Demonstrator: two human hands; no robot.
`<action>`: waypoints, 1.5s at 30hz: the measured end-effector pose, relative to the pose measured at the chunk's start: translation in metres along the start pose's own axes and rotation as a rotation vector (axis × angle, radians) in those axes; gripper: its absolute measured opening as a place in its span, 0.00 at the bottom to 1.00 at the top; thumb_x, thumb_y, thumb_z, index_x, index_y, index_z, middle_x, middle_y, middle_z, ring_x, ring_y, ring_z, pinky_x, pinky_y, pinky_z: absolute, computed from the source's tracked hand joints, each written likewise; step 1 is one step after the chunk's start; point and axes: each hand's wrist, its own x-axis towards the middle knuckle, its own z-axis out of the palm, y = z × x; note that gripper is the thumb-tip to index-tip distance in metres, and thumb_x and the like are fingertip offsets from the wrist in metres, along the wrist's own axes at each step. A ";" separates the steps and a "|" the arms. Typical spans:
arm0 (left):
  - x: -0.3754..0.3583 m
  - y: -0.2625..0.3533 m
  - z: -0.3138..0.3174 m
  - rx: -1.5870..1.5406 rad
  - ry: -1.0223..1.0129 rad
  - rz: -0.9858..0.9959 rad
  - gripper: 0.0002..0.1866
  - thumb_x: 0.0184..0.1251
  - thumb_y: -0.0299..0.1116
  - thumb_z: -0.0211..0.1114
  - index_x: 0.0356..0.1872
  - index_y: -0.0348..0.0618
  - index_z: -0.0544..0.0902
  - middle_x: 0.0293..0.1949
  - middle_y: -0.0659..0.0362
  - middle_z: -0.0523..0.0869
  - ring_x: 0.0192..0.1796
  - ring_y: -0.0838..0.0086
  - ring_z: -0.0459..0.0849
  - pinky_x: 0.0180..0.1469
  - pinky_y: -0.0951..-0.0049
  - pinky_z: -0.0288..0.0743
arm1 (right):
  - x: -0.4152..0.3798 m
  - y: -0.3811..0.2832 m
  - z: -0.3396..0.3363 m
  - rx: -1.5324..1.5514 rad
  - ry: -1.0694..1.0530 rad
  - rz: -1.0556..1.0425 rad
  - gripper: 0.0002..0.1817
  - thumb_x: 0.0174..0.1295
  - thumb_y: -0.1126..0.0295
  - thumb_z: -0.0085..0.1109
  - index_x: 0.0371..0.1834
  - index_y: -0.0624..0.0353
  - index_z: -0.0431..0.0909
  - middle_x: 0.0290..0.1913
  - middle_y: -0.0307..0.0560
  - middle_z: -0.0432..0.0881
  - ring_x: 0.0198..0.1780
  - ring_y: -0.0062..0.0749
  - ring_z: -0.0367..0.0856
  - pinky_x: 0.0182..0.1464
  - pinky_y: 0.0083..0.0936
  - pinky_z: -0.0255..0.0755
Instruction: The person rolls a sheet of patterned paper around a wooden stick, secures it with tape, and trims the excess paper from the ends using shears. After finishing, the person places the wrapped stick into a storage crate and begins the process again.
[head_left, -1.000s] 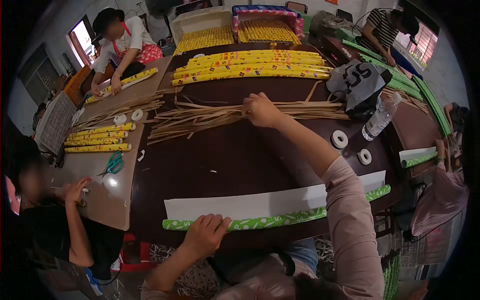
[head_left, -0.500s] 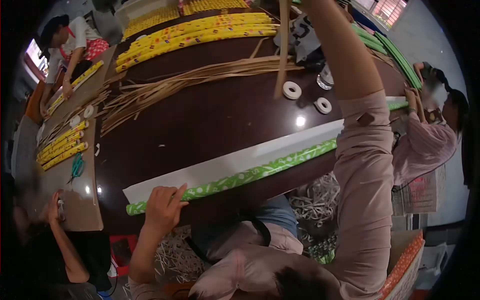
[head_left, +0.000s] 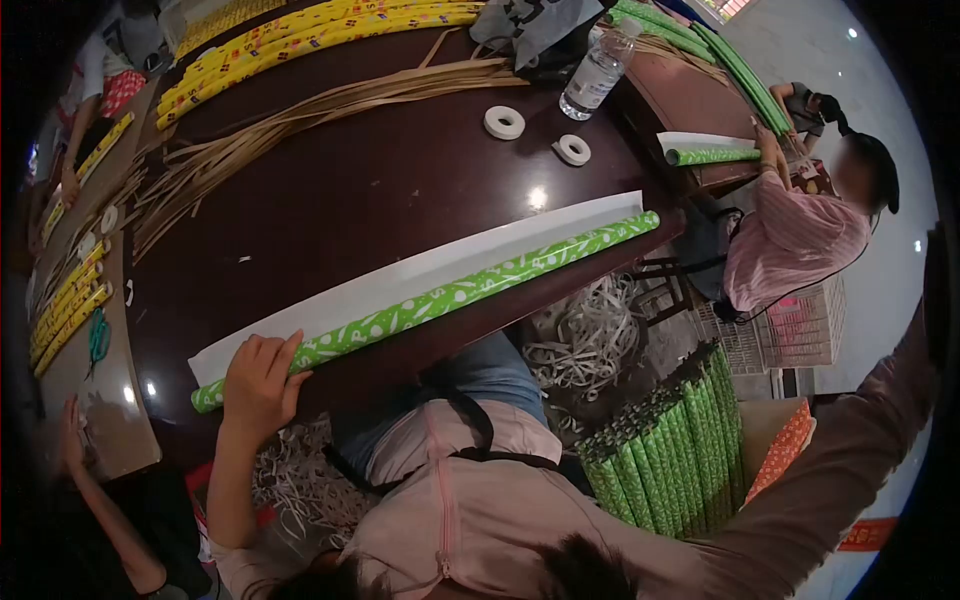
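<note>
A roll of green patterned wrapping paper (head_left: 440, 298) lies along the table's near edge, with a strip of its white underside unrolled behind it. My left hand (head_left: 262, 385) grips the roll near its left end, fingers over the top and thumb on the near side. My right arm (head_left: 830, 455) stretches out to the far right; its hand is beyond the visible picture. Two white tape rolls, one larger (head_left: 504, 123) and one smaller (head_left: 573, 150), lie farther back on the table.
A water bottle (head_left: 598, 75) stands near the brown paper strips (head_left: 330, 112). Yellow rolls (head_left: 320, 45) lie at the back. Green rolls (head_left: 670, 440) stand upright beside my seat, near shredded strips (head_left: 590, 340). A co-worker in a striped shirt (head_left: 800, 235) handles another green roll (head_left: 715, 156).
My right arm has swung from above the table out to the far right, and the brown strip hanging near it is gone from view. The camera view has shifted right. My left hand stays on the roll.
</note>
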 end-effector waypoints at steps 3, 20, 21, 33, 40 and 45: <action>0.002 0.005 0.003 0.039 0.050 0.043 0.28 0.51 0.30 0.71 0.57 0.36 0.78 0.39 0.54 0.79 0.40 0.59 0.77 0.43 0.61 0.74 | -0.046 -0.035 0.014 0.124 -0.320 0.143 0.15 0.71 0.62 0.59 0.47 0.65 0.79 0.25 0.38 0.80 0.20 0.13 0.70 0.19 0.15 0.59; -0.007 0.017 0.018 -0.163 0.211 -0.187 0.44 0.53 0.37 0.75 0.73 0.51 0.65 0.28 0.59 0.71 0.30 0.68 0.73 0.33 0.67 0.74 | -0.223 -0.067 0.155 1.206 -0.734 0.675 0.11 0.67 0.77 0.58 0.51 0.68 0.77 0.34 0.54 0.87 0.23 0.20 0.82 0.16 0.12 0.67; -0.004 0.018 0.010 -0.155 0.148 -0.188 0.45 0.51 0.37 0.76 0.73 0.48 0.65 0.29 0.58 0.72 0.29 0.68 0.72 0.31 0.67 0.73 | -0.236 -0.062 0.153 1.242 -0.799 0.648 0.10 0.65 0.79 0.60 0.48 0.69 0.79 0.34 0.56 0.88 0.29 0.23 0.87 0.18 0.12 0.71; 0.005 0.017 0.006 0.018 0.053 -0.019 0.42 0.55 0.36 0.73 0.74 0.65 0.66 0.35 0.62 0.76 0.33 0.70 0.71 0.34 0.72 0.75 | -0.361 -0.033 0.176 -0.022 -0.934 -0.714 0.16 0.48 0.70 0.61 0.43 0.60 0.83 0.35 0.42 0.84 0.25 0.25 0.79 0.25 0.21 0.72; 0.006 0.021 0.004 -0.015 -0.009 -0.131 0.37 0.55 0.36 0.71 0.70 0.47 0.72 0.37 0.62 0.76 0.35 0.69 0.70 0.38 0.71 0.74 | -0.383 -0.005 0.191 -0.179 -0.889 -0.865 0.18 0.50 0.68 0.59 0.44 0.63 0.82 0.36 0.47 0.84 0.28 0.26 0.80 0.28 0.21 0.72; 0.006 0.018 0.005 0.006 -0.016 -0.064 0.35 0.54 0.36 0.72 0.65 0.41 0.75 0.38 0.62 0.75 0.36 0.69 0.70 0.40 0.71 0.74 | -0.392 0.009 0.194 -0.279 -0.873 -0.821 0.17 0.50 0.67 0.59 0.43 0.62 0.83 0.39 0.47 0.84 0.30 0.28 0.81 0.31 0.23 0.73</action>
